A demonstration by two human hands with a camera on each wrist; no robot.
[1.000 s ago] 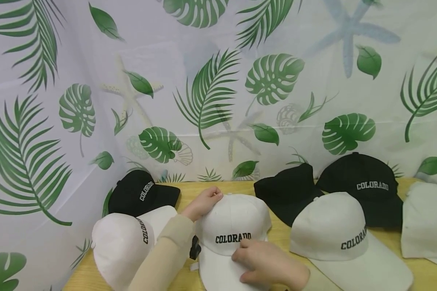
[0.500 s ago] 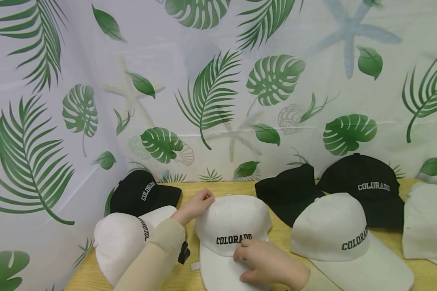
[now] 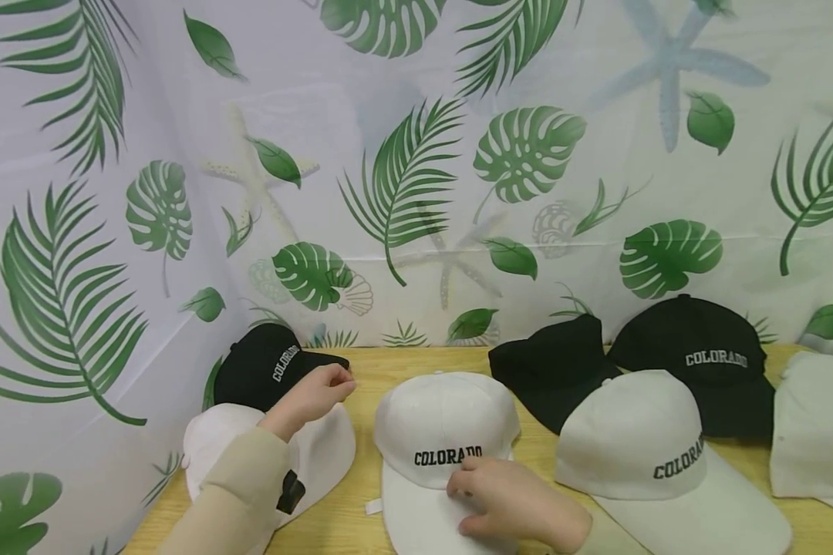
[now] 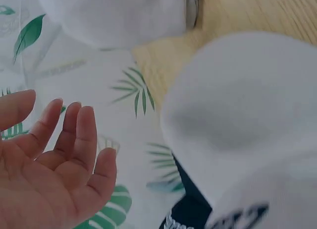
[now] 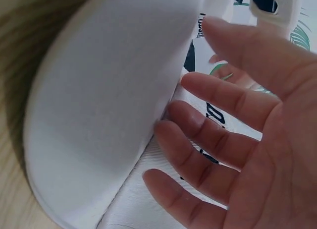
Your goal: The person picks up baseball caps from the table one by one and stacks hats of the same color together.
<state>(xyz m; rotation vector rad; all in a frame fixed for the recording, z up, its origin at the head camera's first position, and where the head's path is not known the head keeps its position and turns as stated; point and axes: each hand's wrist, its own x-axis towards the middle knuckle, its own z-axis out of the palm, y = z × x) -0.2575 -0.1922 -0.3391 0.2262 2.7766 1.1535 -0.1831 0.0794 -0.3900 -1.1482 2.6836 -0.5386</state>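
A white baseball cap [image 3: 437, 408] with COLORADO in dark letters stands upright in the middle of the table, brim toward me. My right hand [image 3: 510, 501] lies over its right front, where brim and crown meet. In the right wrist view the loosely bent fingers [image 5: 178, 144] lie along that seam, gripping nothing. My left hand [image 3: 312, 397] hovers over the left white cap [image 3: 215, 432], partly covering its brim, fingertips by the brim of a black cap [image 3: 250, 374]. The left wrist view shows the left palm [image 4: 44, 189] bare, its fingers relaxed.
To the right stand another white COLORADO cap [image 3: 625, 439], a black cap [image 3: 558, 362] with its front out of sight, a black COLORADO cap [image 3: 680, 331] and a white cap [image 3: 819, 432] cut by the frame. A leaf-print cloth [image 3: 416, 308] hangs behind the wooden table [image 3: 416, 357].
My left hand has left the crown of the middle white cap and moved left, over the left white cap. The right hand and the middle cap stay in place.
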